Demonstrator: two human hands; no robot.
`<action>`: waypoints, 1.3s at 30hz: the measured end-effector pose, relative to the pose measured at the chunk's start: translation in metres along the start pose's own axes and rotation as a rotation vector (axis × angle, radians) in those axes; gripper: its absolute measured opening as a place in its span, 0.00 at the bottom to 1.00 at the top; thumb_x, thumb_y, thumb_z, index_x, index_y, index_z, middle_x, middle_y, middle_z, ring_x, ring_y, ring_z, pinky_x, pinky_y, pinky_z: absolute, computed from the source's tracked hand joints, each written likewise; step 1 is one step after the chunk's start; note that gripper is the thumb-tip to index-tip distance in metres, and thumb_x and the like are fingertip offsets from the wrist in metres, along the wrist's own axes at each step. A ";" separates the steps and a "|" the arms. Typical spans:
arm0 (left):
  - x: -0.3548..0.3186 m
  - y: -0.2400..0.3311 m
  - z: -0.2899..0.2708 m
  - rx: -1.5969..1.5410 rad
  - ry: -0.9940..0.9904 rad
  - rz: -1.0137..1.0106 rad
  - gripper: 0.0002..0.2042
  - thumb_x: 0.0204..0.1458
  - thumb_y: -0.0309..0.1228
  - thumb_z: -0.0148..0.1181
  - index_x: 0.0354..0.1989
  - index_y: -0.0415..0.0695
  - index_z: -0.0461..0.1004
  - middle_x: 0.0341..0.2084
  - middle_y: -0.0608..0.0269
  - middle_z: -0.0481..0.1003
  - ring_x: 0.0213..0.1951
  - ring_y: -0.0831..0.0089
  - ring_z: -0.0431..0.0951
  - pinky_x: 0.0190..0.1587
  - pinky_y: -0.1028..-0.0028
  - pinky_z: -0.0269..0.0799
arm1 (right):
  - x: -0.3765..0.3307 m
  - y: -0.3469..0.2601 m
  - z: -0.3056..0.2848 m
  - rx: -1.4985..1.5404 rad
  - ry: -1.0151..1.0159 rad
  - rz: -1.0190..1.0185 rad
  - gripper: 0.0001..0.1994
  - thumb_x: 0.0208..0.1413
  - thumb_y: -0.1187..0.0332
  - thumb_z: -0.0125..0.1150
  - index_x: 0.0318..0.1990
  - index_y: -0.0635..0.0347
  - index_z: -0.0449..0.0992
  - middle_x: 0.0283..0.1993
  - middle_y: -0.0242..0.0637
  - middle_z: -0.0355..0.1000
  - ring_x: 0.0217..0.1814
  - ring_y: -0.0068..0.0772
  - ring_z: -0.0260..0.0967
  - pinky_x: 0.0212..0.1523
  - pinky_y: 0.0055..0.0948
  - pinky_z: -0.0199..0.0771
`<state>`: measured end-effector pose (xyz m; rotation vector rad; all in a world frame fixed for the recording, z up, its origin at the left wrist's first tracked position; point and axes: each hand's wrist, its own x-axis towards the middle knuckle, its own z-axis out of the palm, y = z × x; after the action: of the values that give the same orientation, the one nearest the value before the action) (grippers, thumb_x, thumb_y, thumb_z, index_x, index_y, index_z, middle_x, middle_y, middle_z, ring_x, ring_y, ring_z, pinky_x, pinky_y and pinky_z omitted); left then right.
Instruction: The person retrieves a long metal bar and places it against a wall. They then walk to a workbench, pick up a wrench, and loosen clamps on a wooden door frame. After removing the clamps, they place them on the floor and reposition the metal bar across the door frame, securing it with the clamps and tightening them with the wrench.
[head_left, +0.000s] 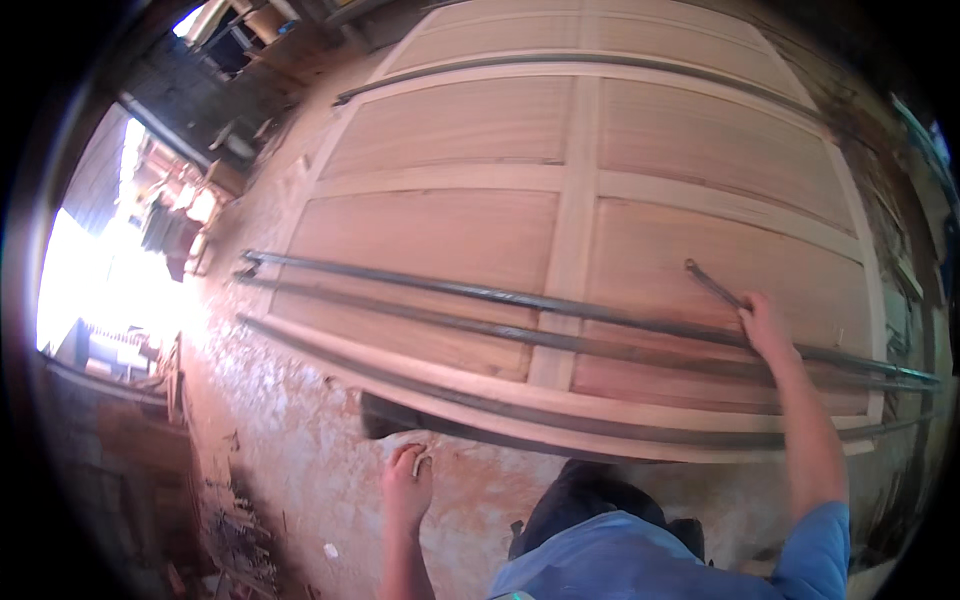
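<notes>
A view from the head looks down on a large panelled wooden door (560,210) lying flat, with the person's two bare arms coming in from the near edge.

At far left, bright daylight floods through an opening, and scrap wood (230,530) litters the dusty floor (290,440). It looks like a workshop.

Left of centre, the left hand (407,487) hangs near the person, over the floor and well apart from the door — its fingers (415,458) are curled narrowly around a small pale object, too small to identify.

Across the middle, three long dark metal bars (480,293) lie side by side on the near half of the door, running left to right along its near edge.

Further right, the right hand (765,325) reaches out over the door, sleeve of a blue shirt (640,565) at the upper arm. Its fingers are closed on the near end of a thin metal rod (712,283). The rod's long axis slants away from the hand, up and to the left, its far tip resting on a door panel just beyond the farthest bar. The right hand is the one on the rod — the left is nowhere near it.

At far right the door's edge meets dark clutter, too blurred to make out.
</notes>
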<state>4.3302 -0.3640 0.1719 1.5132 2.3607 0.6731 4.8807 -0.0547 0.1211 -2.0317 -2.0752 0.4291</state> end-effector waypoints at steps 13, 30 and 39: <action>-0.168 -0.111 -0.048 0.076 -0.299 -0.276 0.16 0.53 0.38 0.58 0.47 0.44 0.77 0.46 0.52 0.75 0.47 0.53 0.76 0.49 0.60 0.72 | -0.274 -0.121 -0.001 1.031 -0.123 0.229 0.14 0.64 0.64 0.46 0.30 0.61 0.72 0.25 0.33 0.69 0.26 0.25 0.66 0.31 0.27 0.67; -0.084 -0.477 -0.180 0.055 -0.305 -0.163 0.19 0.54 0.40 0.56 0.51 0.44 0.73 0.46 0.48 0.75 0.48 0.48 0.75 0.50 0.57 0.71 | -0.382 -0.382 0.182 1.212 -0.129 0.564 0.10 0.63 0.59 0.52 0.36 0.54 0.69 0.25 0.35 0.71 0.20 0.28 0.70 0.18 0.28 0.72; 0.113 -0.469 -0.247 -0.007 -0.184 0.156 0.19 0.55 0.35 0.56 0.54 0.43 0.69 0.49 0.50 0.72 0.51 0.50 0.72 0.52 0.58 0.70 | -0.330 -0.475 0.166 1.427 0.111 0.717 0.12 0.62 0.53 0.54 0.39 0.50 0.69 0.29 0.32 0.73 0.26 0.30 0.70 0.25 0.31 0.70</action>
<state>3.8029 -0.4866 0.1491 1.6915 2.1207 0.5492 4.3876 -0.3996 0.1482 -1.5640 -0.4119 1.3293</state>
